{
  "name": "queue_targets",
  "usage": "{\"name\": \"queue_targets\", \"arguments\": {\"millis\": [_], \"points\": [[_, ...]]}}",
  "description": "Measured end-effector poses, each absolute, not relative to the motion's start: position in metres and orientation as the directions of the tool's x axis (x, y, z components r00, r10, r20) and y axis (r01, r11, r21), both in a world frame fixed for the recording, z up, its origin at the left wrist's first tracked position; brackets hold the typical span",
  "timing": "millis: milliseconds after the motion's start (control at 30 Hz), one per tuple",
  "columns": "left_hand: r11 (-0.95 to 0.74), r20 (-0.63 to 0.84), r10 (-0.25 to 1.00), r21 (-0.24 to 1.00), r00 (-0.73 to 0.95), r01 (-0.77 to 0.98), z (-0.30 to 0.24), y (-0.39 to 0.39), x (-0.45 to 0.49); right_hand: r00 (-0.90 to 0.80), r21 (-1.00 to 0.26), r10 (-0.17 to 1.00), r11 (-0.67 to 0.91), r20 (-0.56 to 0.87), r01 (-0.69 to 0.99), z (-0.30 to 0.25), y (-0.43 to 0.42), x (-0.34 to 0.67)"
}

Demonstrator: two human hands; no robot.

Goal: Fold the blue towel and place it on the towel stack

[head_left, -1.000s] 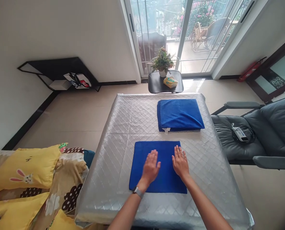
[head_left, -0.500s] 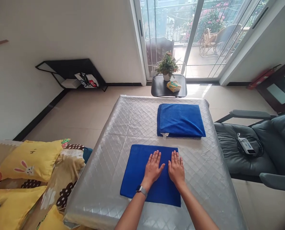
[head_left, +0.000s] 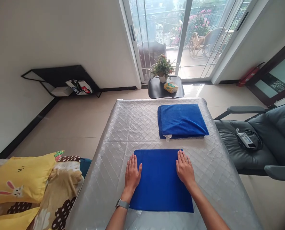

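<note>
A flat blue cloth (head_left: 160, 182) lies spread in front of me on the silver quilted tablecloth (head_left: 104, 179), a white tag peeking out at its near edge. My left hand (head_left: 132, 171) rests flat along the cloth's left edge, fingers stretched out; a watch is on that wrist. On the right edge, near the far corner, my right hand (head_left: 185, 167) lies flat with fingers extended. Neither hand grips anything. Beyond the cloth sits a folded blue towel or blanket (head_left: 182, 119), several layers thick, with a white tag at its near left corner.
A grey armchair (head_left: 235, 145) holding a power strip (head_left: 246, 140) stands at the right. At the left is a bed or sofa with yellow pillows (head_left: 22, 179). Behind the table, a black chair (head_left: 154, 91) carries a potted plant (head_left: 163, 68) and a tissue pack (head_left: 171, 87).
My hands have slid apart across the cloth, the left one to its left edge and the right one to its right edge. The camera view has shifted slightly.
</note>
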State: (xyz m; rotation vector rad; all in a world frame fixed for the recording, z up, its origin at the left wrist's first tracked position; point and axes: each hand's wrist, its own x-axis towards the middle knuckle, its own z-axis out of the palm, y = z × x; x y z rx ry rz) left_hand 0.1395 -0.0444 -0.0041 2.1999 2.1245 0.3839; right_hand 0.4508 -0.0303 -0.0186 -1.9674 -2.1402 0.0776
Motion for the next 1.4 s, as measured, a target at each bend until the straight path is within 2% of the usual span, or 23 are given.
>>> {"name": "queue_targets", "arguments": {"millis": [67,233,300,400,500,667,867,1000,1167,1400], "points": [[-0.120,0.175,0.981,0.239,0.079,0.964,0.005,-0.038,0.168,-0.056,-0.193,0.988,0.083,0.143,0.978,-0.020,-0.024,0.451],[-0.457,0.204,0.889,0.325,0.411,0.828,0.020,-0.016,0.289,-0.082,-0.192,0.982,0.114,0.171,0.975,-0.032,-0.021,0.453],[-0.490,0.202,0.872,0.376,0.446,0.787,0.019,-0.008,0.330,-0.102,-0.189,0.977,0.137,0.186,0.972,-0.036,-0.023,0.455],[-0.421,0.177,0.907,0.407,0.382,0.811,0.011,0.000,0.357,-0.111,-0.190,0.975,0.148,0.194,0.971,-0.037,-0.025,0.456],[-0.388,0.149,0.922,0.365,0.359,0.846,0.004,0.001,0.346,-0.103,-0.205,0.979,0.138,0.175,0.969,-0.035,-0.024,0.455],[-0.376,0.093,0.927,0.237,0.364,0.896,0.000,-0.001,0.281,-0.059,-0.246,0.984,0.099,0.167,0.964,-0.031,-0.020,0.452],[-0.191,0.057,0.981,0.110,0.186,0.975,-0.004,-0.003,0.178,-0.053,-0.227,0.984,0.091,0.168,0.970,-0.031,-0.020,0.451],[-0.165,0.059,0.985,0.113,0.159,0.980,-0.007,-0.002,0.147,-0.060,-0.188,0.984,0.091,0.168,0.978,-0.031,-0.020,0.451],[-0.170,0.098,0.983,0.132,0.158,0.976,-0.009,-0.003,0.150,-0.060,-0.148,0.982,0.088,0.182,0.985,-0.030,-0.021,0.448],[-0.157,0.112,0.984,0.162,0.140,0.974,-0.005,0.000,0.147,-0.060,-0.173,0.988,0.085,0.145,0.981,-0.030,-0.022,0.446]]}}
